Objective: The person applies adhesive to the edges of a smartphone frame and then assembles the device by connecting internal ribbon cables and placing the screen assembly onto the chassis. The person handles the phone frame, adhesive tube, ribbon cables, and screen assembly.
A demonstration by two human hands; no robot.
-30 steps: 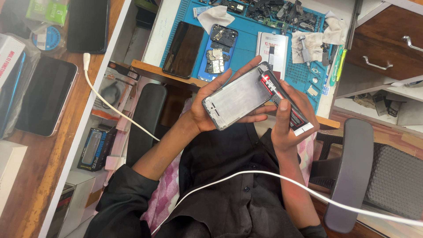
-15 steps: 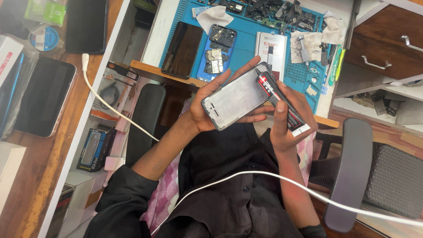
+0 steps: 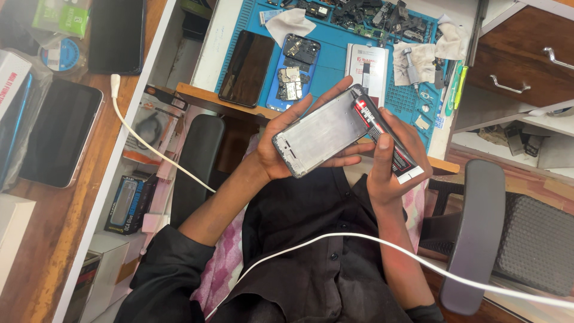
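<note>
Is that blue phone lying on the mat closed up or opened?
Opened: the blue phone lies with its back cover off, circuit boards and metal parts exposed, on the blue mat.

1. A white workbench (image 3: pixel 210 54) runs across the far side of the scene, with a blue work mat (image 3: pixel 335 66) laid on its top.
2. A wooden edge strip (image 3: pixel 206 98) trims the bench's near side.
3. At the far right stands a dark wooden drawer unit (image 3: pixel 520 60) with metal handles (image 3: pixel 505 85).
4. A second wooden table (image 3: pixel 60 203) fills the left side, its brown top scuffed.
5. Between the two, white shelves (image 3: pixel 128 197) hold boxes.
6. A black office chair shows padded armrests, one at centre left (image 3: pixel 197 161), one grey at near right (image 3: pixel 475 233).
7. Light is even and bright, casting soft shadows.
</note>
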